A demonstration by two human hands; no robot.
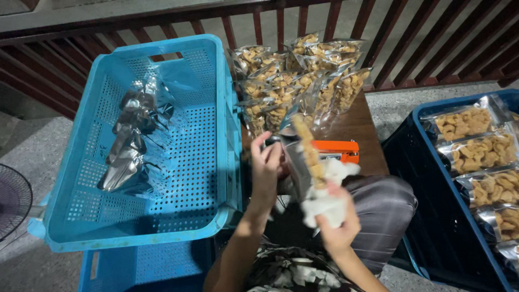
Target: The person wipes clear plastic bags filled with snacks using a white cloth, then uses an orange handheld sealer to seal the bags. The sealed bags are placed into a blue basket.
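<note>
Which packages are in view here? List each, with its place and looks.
Held snack pouch: between the left hand and right hand, clear-fronted, silver-backed, with tan pieces inside.
Pile of snack pouches: on the brown table by the railing, clear film, tan contents.
Row of filled pouches: in the dark blue crate at right, flat, clear with silver edges.
Empty silver pouches: in the light blue crate at left, crumpled and shiny.

Counts, head view
2 hands point(267, 167), 1 stapler point(335, 151), 1 white cloth point(324, 203), 1 fan point(13, 208), 5 snack bags in the dark crate point(432, 227).
</note>
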